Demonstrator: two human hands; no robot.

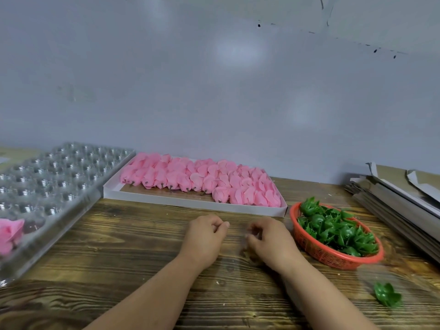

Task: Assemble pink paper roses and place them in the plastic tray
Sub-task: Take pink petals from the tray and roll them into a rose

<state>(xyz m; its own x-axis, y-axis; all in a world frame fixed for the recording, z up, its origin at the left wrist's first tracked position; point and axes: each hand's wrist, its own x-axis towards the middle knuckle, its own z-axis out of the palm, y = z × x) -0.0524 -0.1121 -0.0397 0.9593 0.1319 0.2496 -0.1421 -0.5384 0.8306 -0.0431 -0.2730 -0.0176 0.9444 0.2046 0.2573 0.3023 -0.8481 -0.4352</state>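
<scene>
Your biggest risk lies in the plastic tray point(47, 184) at the left of the bench point(142, 246): its near corner seems to hang at the bench edge, so a hard press when you seat a flower could tip it. Only one finished rose point(10, 234) sits in it, in a near-left cup; the other cups look empty, so most of the work is ahead.

Next, the white box point(190, 203) at the far middle holds the pink paper roses point(202, 181), packed tightly in rows. Pulling one out carelessly could drag or crush its neighbours, since thin paper petals probably crease easily.

The red basket point(333, 256) of green calyxes point(338, 229) stands just right of your hands; a quick reach could snag its rim and spill it. One loose calyx point(387, 297) already lies on the near right of the bench.

The stack of flat cardboard point(400, 198) at the far right crowds that side.

Your left hand point(204, 236) and right hand point(269, 241) hover near each other, fingers loosely curled, and neither seems to hold anything. Nothing stands between them and the box.
</scene>
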